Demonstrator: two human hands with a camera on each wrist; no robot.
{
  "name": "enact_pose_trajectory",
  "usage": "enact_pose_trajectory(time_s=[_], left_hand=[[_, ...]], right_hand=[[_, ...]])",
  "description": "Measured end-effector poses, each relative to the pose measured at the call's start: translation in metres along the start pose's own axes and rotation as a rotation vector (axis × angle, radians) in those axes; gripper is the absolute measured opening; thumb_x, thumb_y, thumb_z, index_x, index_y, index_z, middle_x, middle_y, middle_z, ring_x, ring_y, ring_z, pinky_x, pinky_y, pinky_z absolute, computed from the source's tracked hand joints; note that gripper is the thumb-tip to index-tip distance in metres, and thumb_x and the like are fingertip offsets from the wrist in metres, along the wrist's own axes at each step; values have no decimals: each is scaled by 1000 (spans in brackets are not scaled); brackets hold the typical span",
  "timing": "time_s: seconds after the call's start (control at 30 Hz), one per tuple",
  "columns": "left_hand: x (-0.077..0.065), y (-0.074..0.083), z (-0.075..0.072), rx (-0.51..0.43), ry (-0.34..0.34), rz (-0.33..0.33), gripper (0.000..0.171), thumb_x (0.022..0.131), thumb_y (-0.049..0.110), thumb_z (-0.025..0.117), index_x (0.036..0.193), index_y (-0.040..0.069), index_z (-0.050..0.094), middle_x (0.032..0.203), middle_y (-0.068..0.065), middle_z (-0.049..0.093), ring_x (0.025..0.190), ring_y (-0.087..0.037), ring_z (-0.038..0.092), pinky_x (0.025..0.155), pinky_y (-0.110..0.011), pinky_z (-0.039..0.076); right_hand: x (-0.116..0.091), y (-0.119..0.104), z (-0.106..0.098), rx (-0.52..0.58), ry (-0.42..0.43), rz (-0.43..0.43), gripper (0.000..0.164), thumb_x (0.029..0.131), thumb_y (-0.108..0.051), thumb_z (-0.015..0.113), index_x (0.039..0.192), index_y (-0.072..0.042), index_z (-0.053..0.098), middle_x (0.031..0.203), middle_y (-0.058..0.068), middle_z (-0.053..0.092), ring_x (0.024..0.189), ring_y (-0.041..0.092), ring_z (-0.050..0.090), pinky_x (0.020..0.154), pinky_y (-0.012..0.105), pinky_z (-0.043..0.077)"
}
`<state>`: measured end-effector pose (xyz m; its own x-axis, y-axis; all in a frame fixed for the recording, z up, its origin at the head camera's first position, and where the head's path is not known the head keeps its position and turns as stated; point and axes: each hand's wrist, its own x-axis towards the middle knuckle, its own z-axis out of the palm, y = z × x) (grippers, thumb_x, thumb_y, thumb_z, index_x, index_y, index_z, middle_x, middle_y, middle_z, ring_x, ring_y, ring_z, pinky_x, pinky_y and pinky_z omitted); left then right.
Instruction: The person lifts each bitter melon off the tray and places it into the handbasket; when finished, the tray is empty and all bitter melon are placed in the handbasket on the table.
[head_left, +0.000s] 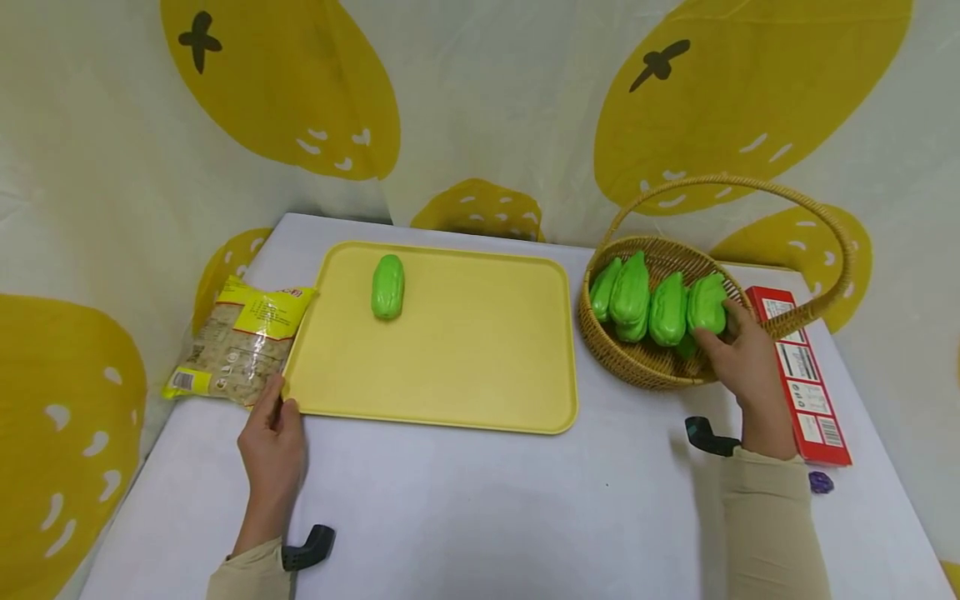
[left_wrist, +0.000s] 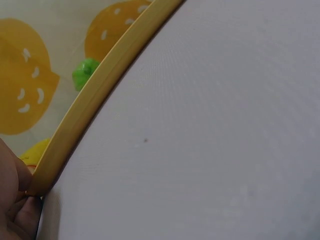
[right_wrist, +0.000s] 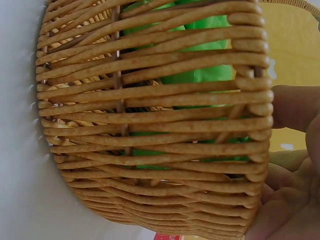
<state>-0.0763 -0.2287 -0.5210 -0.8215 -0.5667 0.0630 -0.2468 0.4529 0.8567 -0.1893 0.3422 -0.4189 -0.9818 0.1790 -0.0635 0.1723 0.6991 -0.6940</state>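
A yellow tray (head_left: 457, 350) lies on the table, with one shiny green pepper (head_left: 387, 287) on its left part. My left hand (head_left: 276, 437) holds the tray's near left corner; in the left wrist view, fingers (left_wrist: 12, 172) sit around that corner. At the right, a wicker basket (head_left: 633, 367) with a tall handle contains several more green peppers (head_left: 667, 308). Reaching over the basket's near right rim, my right hand (head_left: 746, 358) has its thumb and fingers around the rightmost pepper (head_left: 707, 302). The basket wall (right_wrist: 150, 117) hides most of this in the right wrist view.
A clear and yellow packet (head_left: 240, 342) leans against the tray's left edge. Right of the basket lies a red and white box (head_left: 806, 392), with a small purple object (head_left: 821, 482) near its lower end. A lemon-patterned curtain (head_left: 480, 100) hangs behind the table.
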Motion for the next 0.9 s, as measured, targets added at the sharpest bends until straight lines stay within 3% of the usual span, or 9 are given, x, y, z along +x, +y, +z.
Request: enact_pose_trajectory(time_s=[0.33,0.63,0.8,0.9], left_hand=[[0,-3,1,-8,4,3,44,99,20,46,142,28,40,147,11,39,136,-5,37,108,-26,41],[1,1,0,-2,-3,-12,44,99,22,45,142,29,39,147,14,38,137,-4,36,109,-27,40],[0,1,0,-7,-7,-23,44,99,22,45,142,29,39,148,14,37,137,-4,35,109,-28,41],[0,1,1,-12,-5,-23,44,99,21,45,142,28,39,148,13,38,137,-4,35,110,-29,41]], right_hand=[[-6,-6,1,-25,19,27,75,95,-40,49,153,-15,9,152,24,26,129,44,33,104,68,33],[-14,-11,0,72,153,68,67,95,-38,49,152,-26,18,156,4,24,144,30,21,117,57,22],[-20,-18,2,114,211,61,61,94,-38,51,149,-34,25,154,0,30,142,25,28,116,54,28],[-24,-25,7,145,260,12,57,94,-35,54,146,-35,32,151,-4,36,139,20,34,115,48,33]])
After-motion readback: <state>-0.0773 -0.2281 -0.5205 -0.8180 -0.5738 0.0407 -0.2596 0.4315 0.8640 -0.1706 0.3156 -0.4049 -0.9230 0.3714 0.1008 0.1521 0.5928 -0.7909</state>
